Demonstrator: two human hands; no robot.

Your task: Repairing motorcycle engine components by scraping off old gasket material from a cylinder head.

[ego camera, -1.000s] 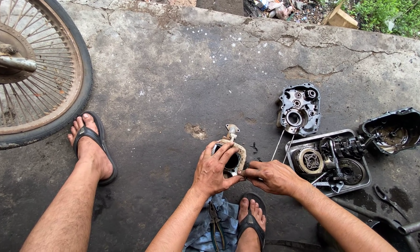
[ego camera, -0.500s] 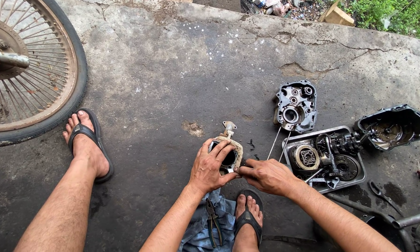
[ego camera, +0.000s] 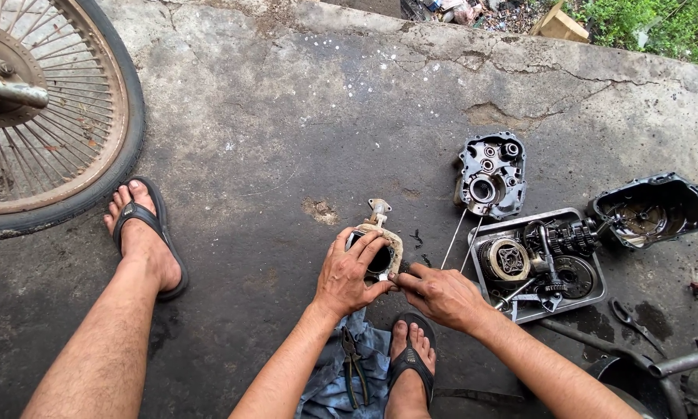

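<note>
Pliers [ego camera: 354,371] are seen lying on a blue rag [ego camera: 329,380] nearest the body. Engine cylinder [ego camera: 377,250] is gripped by the left hand [ego camera: 350,273] on the concrete; right hand [ego camera: 441,293] is pinched closed at its lower edge. Beyond: metal tray [ego camera: 537,265] of gears, crankcase half [ego camera: 489,174], spoked wheel [ego camera: 42,109].

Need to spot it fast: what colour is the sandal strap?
Black, on both sandals; head view shows it best.
</note>
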